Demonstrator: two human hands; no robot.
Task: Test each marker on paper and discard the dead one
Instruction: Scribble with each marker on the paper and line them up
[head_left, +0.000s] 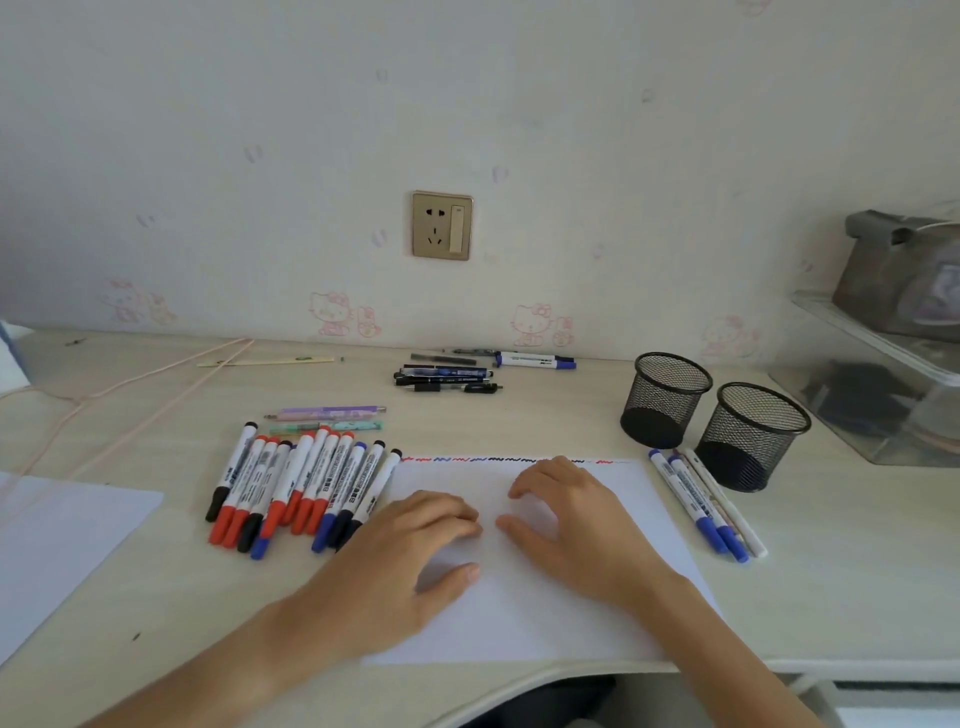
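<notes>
A white sheet of paper (597, 587) lies in front of me, with a row of red, blue and black scribbles (498, 460) along its far edge. My left hand (415, 551) and my right hand (576, 525) both rest on the paper with relaxed fingers and hold nothing. Left of the sheet lies a pile of several whiteboard markers (306, 483) with red, blue and black caps. Right of the sheet lie three more markers (701, 504), two with blue caps and one white.
Two black mesh pen cups (665, 397) (750, 436) stand at the right. A group of pens (447, 376) and a blue marker (535, 359) lie near the wall. Pastel pens (332, 418) sit above the pile. Another sheet (57, 545) lies at left, a clear box (878, 384) far right.
</notes>
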